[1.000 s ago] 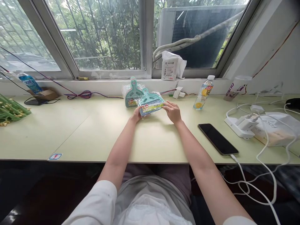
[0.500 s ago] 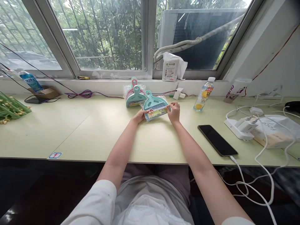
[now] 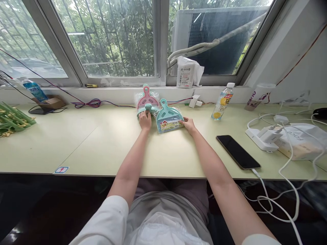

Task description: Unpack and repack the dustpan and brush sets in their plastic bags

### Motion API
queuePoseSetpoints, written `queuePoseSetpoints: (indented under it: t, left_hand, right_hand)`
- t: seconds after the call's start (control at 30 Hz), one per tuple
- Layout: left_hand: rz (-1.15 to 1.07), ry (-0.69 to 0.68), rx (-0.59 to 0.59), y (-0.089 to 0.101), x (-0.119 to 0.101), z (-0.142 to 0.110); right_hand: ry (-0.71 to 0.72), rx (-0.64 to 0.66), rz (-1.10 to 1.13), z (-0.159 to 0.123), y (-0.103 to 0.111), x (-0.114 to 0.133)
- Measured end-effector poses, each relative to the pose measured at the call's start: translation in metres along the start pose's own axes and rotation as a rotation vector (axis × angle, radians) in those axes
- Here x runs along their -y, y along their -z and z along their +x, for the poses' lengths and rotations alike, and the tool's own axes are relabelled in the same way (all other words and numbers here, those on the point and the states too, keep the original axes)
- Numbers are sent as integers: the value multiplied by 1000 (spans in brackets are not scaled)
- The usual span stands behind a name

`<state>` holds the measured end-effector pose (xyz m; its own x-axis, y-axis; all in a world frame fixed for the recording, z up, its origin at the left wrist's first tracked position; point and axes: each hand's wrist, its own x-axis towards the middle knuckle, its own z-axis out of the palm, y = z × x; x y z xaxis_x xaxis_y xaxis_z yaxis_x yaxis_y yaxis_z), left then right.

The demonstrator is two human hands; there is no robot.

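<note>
Teal dustpan set flat on desk, right hand gripping its right edge; left hand closed on stacked sets just left.

A pale green desk runs along a white wall under wide sliding windows. Daylight comes through green foliage outside; an air-conditioner unit sits behind the right pane.

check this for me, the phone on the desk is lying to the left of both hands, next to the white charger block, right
Not quite. In the head view the phone lies to the right of both hands, beyond the right hand that touches the teal dustpan pack. It is indeed next to the white charger block.
</note>
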<state>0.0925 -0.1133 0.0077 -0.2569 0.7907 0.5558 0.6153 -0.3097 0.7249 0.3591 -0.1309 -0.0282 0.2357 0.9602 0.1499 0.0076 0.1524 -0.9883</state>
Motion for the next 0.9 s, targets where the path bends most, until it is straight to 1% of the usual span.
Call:
queuePoseSetpoints:
  t: [0.03,0.07,0.1,0.13,0.17,0.2,0.23,0.27,0.3,0.33,0.37,0.4,0.5,0.53,0.63,0.67,0.7,0.73,0.8,0.83,0.87,0.9]
  left_hand:
    - [2,-48,-9,0,3,3]
    - [-15,-68,13,-1,7,5]
    - [-46,-57,64,-3,11,8]
    - [-85,-12,134,-5,15,11]
    - [-125,62,199,-8,19,14]
    - [-160,139,238,-10,23,16]
    - [-178,197,240,-12,27,18]
    - [-171,227,200,-13,30,20]
    - [-136,226,142,-14,33,23]
    - [-77,200,93,-13,35,26]
    - [-1,158,77,-12,38,29]
    - [81,118,97,-10,40,32]
    - [280,22,222,-2,44,41]
    - [319,-17,226,1,44,42]
    - [322,-190,162,9,40,35]
    - [279,-257,183,12,37,29]
    - [213,-323,252,15,35,22]
    - [131,-386,360,17,32,13]
    - [-45,-487,619,21,29,-5]
    - [-113,-515,697,22,29,-13]
    - [-162,-529,706,21,29,-19]
    - [-196,-523,672,20,28,-24]
  right_hand:
    - [-15,-17,18,0,0,0]
    - [-29,-32,32,0,0,1]
    - [-40,-46,41,0,-1,1]
    - [-49,-59,47,0,-1,1]
    - [-53,-70,52,0,-2,1]
    - [-54,-78,54,0,-2,2]
    - [-53,-85,56,-1,-3,2]
    - [-49,-94,59,-1,-3,2]
    - [-47,-104,63,-1,-4,2]
    - [-49,-114,67,-1,-5,2]
    - [-56,-122,69,-2,-6,2]
    - [-63,-127,68,-2,-6,3]
    - [-68,-125,50,-1,-7,2]
    - [-61,-127,43,0,-7,1]
    - [-47,-163,18,4,-8,-4]
    - [-44,-174,10,6,-9,-6]
    - [-38,-182,4,7,-11,-8]
    - [-30,-183,5,9,-14,-9]
    - [-13,-160,32,11,-20,-12]
    - [-9,-139,57,11,-24,-13]
    - [-10,-115,87,12,-27,-13]
    - [-15,-88,118,12,-31,-13]
